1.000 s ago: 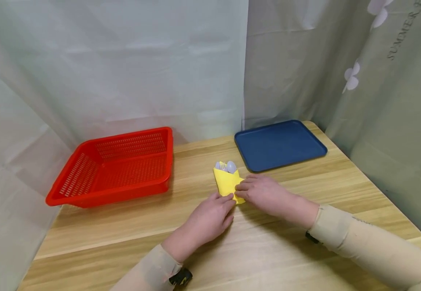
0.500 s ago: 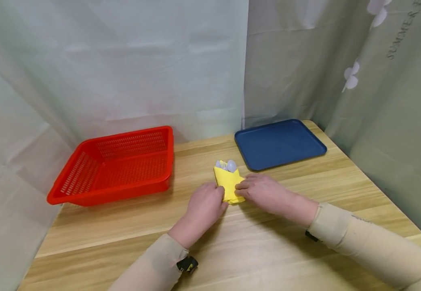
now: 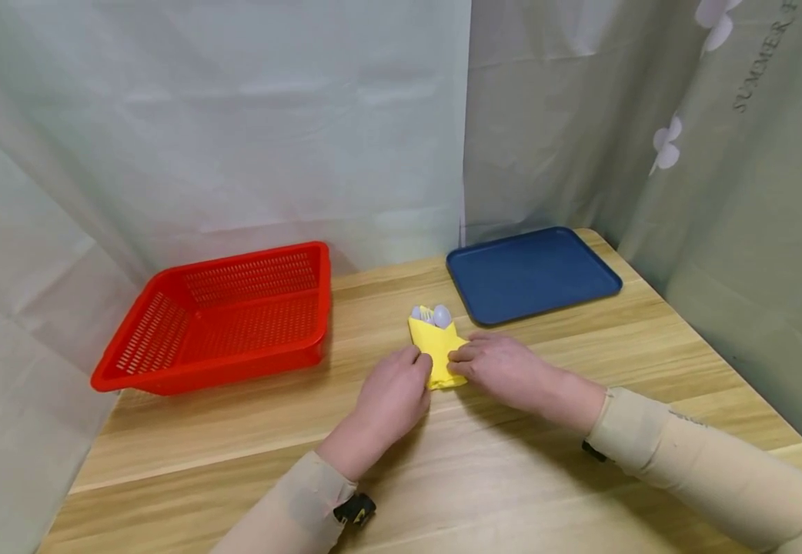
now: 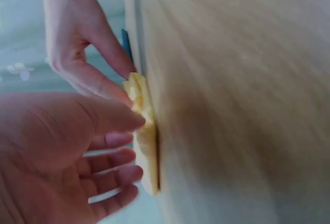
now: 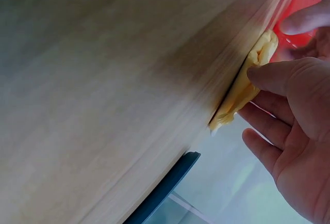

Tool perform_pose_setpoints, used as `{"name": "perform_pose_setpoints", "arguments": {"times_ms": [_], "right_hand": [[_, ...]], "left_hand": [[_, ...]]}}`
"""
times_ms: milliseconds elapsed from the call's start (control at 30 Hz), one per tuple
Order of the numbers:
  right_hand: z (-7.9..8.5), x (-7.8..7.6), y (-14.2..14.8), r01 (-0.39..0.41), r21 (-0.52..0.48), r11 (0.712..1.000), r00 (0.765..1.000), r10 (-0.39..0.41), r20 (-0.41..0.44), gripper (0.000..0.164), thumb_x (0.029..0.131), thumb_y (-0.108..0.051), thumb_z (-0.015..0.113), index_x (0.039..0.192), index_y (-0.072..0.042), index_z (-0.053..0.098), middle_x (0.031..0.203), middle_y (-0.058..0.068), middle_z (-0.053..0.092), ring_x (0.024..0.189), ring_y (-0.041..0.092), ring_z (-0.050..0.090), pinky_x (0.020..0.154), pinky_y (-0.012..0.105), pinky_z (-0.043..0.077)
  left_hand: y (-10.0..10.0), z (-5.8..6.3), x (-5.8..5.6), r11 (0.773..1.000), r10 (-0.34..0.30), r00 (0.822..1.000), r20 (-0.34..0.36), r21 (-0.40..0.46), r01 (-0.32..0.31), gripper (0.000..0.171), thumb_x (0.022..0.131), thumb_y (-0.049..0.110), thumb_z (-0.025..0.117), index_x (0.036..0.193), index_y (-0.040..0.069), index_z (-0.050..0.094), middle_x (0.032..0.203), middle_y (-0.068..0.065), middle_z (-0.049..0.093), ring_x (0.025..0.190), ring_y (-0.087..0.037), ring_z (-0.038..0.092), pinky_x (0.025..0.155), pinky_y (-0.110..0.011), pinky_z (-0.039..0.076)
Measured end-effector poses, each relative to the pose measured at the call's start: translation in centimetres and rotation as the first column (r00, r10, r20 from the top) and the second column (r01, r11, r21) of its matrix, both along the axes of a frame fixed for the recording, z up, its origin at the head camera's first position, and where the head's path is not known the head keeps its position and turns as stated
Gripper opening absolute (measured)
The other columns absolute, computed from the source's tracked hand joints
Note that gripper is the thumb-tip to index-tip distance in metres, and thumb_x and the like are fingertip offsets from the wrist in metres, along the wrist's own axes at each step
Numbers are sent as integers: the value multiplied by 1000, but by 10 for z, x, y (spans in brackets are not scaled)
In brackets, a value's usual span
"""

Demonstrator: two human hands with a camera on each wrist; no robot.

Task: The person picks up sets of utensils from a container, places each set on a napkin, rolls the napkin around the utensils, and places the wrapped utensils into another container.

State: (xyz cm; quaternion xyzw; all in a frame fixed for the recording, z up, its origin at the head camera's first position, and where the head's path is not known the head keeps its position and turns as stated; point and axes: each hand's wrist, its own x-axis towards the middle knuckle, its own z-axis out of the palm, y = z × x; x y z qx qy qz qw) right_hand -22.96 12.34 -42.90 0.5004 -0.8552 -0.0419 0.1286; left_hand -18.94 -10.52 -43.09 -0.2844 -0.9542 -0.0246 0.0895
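Observation:
A folded yellow napkin (image 3: 439,345) lies on the table with its pointed top edges spread. Out of its far end stick pale cutlery heads: a fork (image 3: 426,315), a spoon (image 3: 442,316) and a third rounded piece at the left. My left hand (image 3: 395,387) holds the napkin's left edge, thumb and curved fingers close at it in the left wrist view. On the opposite edge, my right hand (image 3: 505,366) pinches the napkin near its lower right corner. In the right wrist view the thumb (image 5: 273,77) lies against the yellow fold. The cutlery handles are hidden inside.
A red perforated basket (image 3: 255,362) stands at the back left of the wooden table (image 3: 484,492). At the back right lies a flat blue tray (image 3: 532,275), just beyond my right hand. Pale curtains (image 3: 269,154) hang behind the table and along both sides.
My left hand has moved from the napkin's lower front edge up and around to its left edge. My right hand stays at the right edge. The napkin has hardly shifted.

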Motion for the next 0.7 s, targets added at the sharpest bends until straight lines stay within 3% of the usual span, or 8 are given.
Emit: {"name": "perform_pose_setpoints", "arguments": {"times_ms": [100,200,400,533,700], "right_hand": [[-1,1,0,6,0,1000,1000,-6,0,30,97,-4,82,127,-10,81,128,6,79,121,22,74,114,49,53],[-1,3,1,19,6,1000,1000,-19,18,34,99,-6,81,133,-10,79,132,7,78,125,23,73,114,49,52],[1,15,10,74,64,995,990,-81,117,44,107,-7,70,151,-8,67,153,8,66,138,26,65,117,51,49],[1,23,18,101,80,992,977,-114,180,53,108,-6,67,160,-6,57,164,10,56,145,29,59,121,53,45],[0,29,26,137,97,986,968,-154,196,55,110,-8,64,164,-7,52,169,9,50,151,31,53,123,54,42]], "left_hand": [[0,3,5,996,-77,995,56,-43,79,52,102,27,79,145,2,66,146,-14,67,133,-32,64,117,-47,49],[0,4,11,987,-129,980,153,-76,142,69,107,37,73,161,0,52,166,-16,52,154,-34,49,128,-51,35],[-2,4,19,986,-107,949,295,-94,140,80,110,48,68,167,-1,42,176,-16,36,163,-34,33,131,-50,30],[-2,5,21,984,-96,948,305,-116,137,82,109,52,66,168,0,40,177,-15,34,164,-33,32,131,-50,29],[0,5,21,982,-88,949,303,-136,134,83,109,52,65,169,1,39,178,-15,33,164,-33,31,131,-50,29]]}}
